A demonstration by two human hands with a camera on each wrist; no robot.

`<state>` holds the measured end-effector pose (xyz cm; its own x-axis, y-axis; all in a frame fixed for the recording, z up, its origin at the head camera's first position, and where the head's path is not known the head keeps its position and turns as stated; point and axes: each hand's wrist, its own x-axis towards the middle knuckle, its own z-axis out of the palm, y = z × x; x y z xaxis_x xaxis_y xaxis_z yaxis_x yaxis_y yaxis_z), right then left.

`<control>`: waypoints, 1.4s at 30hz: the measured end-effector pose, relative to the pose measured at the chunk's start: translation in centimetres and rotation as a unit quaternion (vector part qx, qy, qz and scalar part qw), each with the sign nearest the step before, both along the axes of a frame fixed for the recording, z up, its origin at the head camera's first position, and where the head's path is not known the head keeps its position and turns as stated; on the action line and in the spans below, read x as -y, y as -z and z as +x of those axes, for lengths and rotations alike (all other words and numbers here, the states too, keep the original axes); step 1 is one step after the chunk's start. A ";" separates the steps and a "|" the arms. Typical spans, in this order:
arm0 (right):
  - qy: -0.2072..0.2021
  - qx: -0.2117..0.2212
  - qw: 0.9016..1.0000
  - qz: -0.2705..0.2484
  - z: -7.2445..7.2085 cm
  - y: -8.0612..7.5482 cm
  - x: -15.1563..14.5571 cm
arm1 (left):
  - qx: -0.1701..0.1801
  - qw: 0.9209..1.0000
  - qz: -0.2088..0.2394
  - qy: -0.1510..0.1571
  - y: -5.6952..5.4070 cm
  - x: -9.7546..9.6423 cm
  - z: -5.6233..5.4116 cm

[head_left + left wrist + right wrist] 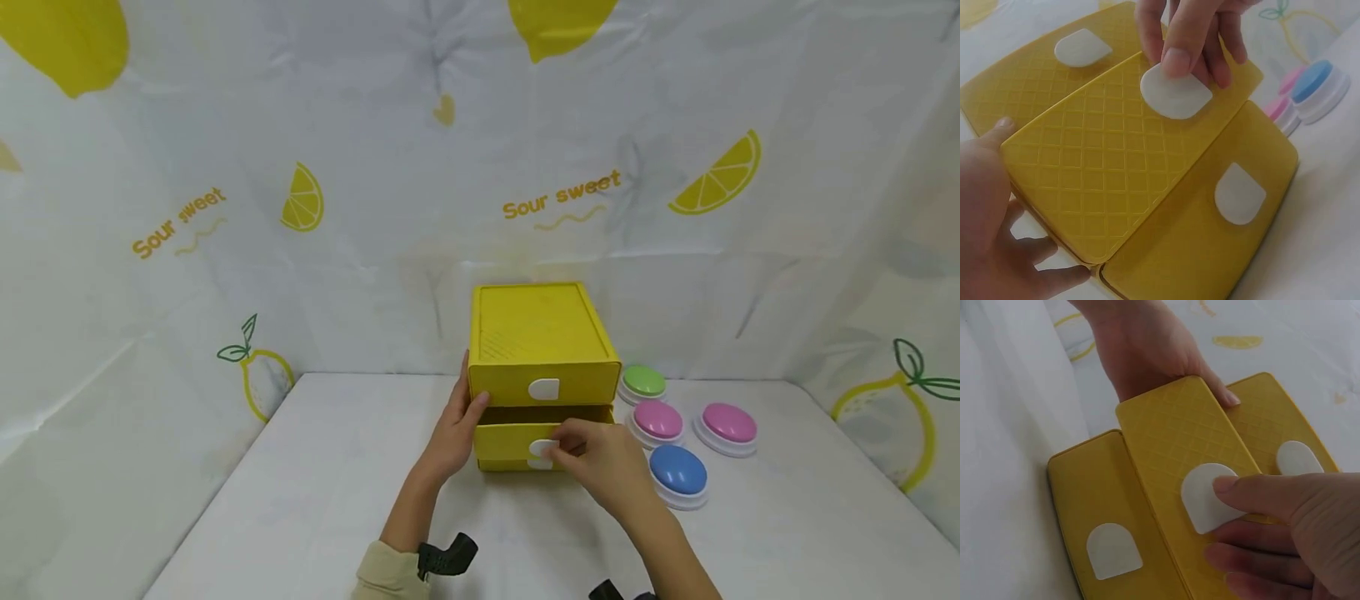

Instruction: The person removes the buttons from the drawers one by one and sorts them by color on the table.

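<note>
A yellow drawer box (543, 325) stands on the table, its three drawers stacked. The middle drawer (1097, 150) is partly pulled out, showing a dark gap behind its front. My right hand (611, 467) pinches the white tab handle (1200, 500) of that drawer, thumb on the tab's face. My left hand (453, 421) lies along the left side of the box, with the thumb on the top drawer's front (1029, 87) and fairly straight fingers against the side. The bottom drawer (1104, 494) is in, its own white tab (1238, 194) untouched.
Right of the box are several push buttons on white bases: a green button (643, 381), a pink button (657, 419), another pink button (729, 423) and a blue button (678, 471). A lemon-print cloth (390, 208) hangs behind the white table (315, 500).
</note>
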<state>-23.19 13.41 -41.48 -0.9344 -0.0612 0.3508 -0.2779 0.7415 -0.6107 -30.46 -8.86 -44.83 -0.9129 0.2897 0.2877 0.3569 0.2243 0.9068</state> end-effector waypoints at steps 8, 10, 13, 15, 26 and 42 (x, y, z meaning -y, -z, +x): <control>0.036 -0.050 0.998 0.011 -1.0 1.3 0.6 | -0.004 1.000 0.019 0.013 0.0 0.1 0.1; 0.045 -0.059 0.997 0.005 -1.3 1.8 0.7 | -0.006 0.999 0.024 0.020 -0.1 0.1 0.0; 0.050 -0.080 0.995 -0.018 -1.7 2.4 0.7 | -0.006 0.999 0.025 0.025 -0.2 0.1 0.0; 0.045 -0.089 0.994 -0.036 -1.8 2.7 0.7 | -0.006 0.999 0.024 0.026 -0.2 0.1 -0.1; 0.026 -0.034 0.992 -0.116 -2.2 3.4 0.1 | -0.011 1.000 0.015 0.016 -0.1 0.1 -0.2; 0.070 0.007 0.991 -0.116 -3.1 7.8 0.5 | -0.012 1.000 0.011 0.012 -0.1 0.0 -0.2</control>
